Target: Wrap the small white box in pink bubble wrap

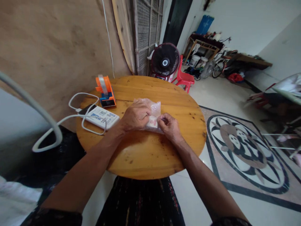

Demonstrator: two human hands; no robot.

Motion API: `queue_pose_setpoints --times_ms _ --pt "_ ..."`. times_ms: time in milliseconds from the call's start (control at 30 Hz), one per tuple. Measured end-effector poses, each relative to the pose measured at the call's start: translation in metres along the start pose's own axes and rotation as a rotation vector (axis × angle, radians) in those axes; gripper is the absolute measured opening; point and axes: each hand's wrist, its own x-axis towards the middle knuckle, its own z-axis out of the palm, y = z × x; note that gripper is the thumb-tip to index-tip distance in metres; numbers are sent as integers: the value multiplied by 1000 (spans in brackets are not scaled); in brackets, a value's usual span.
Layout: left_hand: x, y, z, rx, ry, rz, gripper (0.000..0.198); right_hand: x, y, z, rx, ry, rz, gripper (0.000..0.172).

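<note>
Clear bubble wrap (155,108) lies on the round wooden table in front of me, folded about a small white item with red print (152,121). What that item is, I cannot make out. My left hand (137,115) rests over the left side of the wrap, its fingers bent and pressing on it. At the right edge, my right hand (169,125) pinches the bubble wrap between thumb and curled fingers. Part of the wrap is hidden under the left hand.
An orange and blue tape dispenser (105,91) stands at the table's (150,160) back left. Near it lies a white power bank (101,116) with a looped white cable (70,116). Beyond the far edge are a fan (165,61) and a red chair (184,77).
</note>
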Motion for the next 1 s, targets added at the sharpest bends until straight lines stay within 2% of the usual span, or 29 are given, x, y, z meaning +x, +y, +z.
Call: queue_pose_setpoints --times_ms 133,233,333,533,600,700,767,833,933,1000 --pt "-1 13 -1 150 -8 122 13 0 -3 -1 -20 3 -12 19" --pt "-4 21 3 161 -127 138 16 0 -1 -2 -46 2 -35 18" --pt "-7 23 8 187 -236 102 19 1 2 -2 -41 -6 -48 19" --pt "-10 23 11 181 -288 -9 22 2 9 -1 39 -14 -96 21" --pt "-10 24 11 184 -294 -36 22 1 4 -7 30 15 -124 23" --pt "-10 26 11 203 -307 -60 21 2 -14 -21 -129 62 -194 22" --pt "-10 27 12 221 -314 -69 21 7 -31 -31 -252 -24 -241 25" --pt "-11 29 12 232 -317 -71 22 15 -50 -37 -424 -193 -257 31" --pt "-13 32 13 255 -309 -77 22 31 -75 -36 -700 -447 -319 32" --pt "-16 32 15 266 -283 -84 22 40 -87 -32 -827 -548 -364 30"
